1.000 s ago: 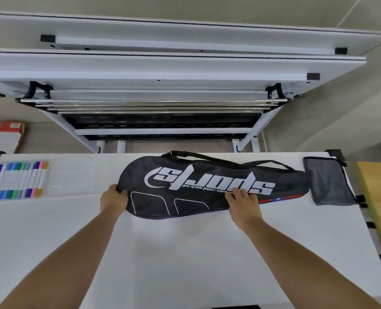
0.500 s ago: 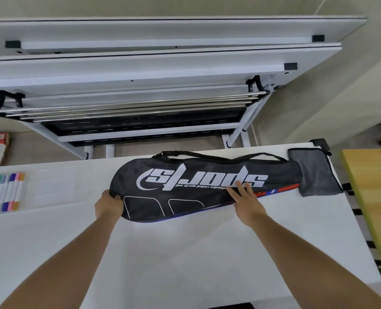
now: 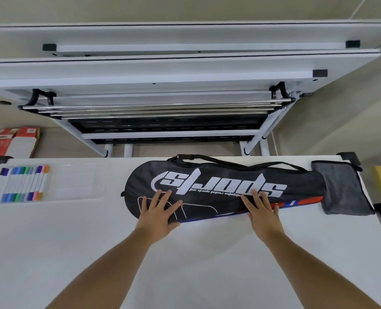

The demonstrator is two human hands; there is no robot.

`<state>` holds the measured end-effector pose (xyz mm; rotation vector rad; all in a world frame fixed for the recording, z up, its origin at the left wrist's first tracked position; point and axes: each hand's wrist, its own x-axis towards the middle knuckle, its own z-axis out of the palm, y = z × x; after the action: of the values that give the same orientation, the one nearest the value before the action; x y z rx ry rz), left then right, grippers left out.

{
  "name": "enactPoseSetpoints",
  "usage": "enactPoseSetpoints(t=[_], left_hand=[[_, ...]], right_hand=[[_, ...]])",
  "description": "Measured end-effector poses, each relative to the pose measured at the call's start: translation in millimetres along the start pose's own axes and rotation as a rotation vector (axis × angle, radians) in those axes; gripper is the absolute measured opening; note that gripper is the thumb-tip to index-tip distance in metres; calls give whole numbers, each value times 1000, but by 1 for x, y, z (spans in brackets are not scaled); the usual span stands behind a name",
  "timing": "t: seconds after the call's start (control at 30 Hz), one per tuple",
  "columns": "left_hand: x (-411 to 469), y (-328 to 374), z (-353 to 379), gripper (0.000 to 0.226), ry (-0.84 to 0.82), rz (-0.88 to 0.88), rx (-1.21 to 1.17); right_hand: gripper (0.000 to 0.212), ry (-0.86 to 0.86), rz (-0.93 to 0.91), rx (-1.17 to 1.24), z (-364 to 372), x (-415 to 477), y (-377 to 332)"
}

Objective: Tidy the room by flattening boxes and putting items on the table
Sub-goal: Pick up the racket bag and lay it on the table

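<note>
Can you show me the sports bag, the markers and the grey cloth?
sports bag (image 3: 220,186): head view, its middle, at the white lettering.
markers (image 3: 24,184): head view, the white barrels mid-row.
grey cloth (image 3: 341,190): head view, its flat middle.

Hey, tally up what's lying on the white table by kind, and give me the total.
Black racket bag: 1
Grey cloth: 1
Clear marker case: 1
Total: 3
</note>
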<state>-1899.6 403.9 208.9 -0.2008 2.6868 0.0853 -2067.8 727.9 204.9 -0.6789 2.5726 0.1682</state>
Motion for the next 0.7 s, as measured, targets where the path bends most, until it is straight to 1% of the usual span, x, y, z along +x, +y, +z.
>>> enactPoseSetpoints(t=[0.17, 0.27, 0.37, 0.47, 0.57, 0.63, 0.7], left_hand=[[21, -9, -12, 69, -22, -20, 13], [28, -12, -12, 70, -29, -42, -23], [26, -11, -12, 73, -9, -40, -31], [14, -8, -21, 75, -2, -33, -47], [-9, -6, -33, 69, 34, -22, -39], [-28, -4, -42, 59, 91, -20, -46], [-50, -1, -51, 49, 117, -59, -81]], right_hand=[[66, 34, 13, -12, -2, 19, -3], [69, 35, 19, -16, -4, 29, -5], [76, 5, 20, 2, -8, 29, -7], [80, -53, 47, 76, -20, 12, -13], [76, -40, 35, 92, -37, -11, -27], [71, -10, -2, 87, -48, -29, -40], [66, -8, -52, 87, -58, -45, -56]])
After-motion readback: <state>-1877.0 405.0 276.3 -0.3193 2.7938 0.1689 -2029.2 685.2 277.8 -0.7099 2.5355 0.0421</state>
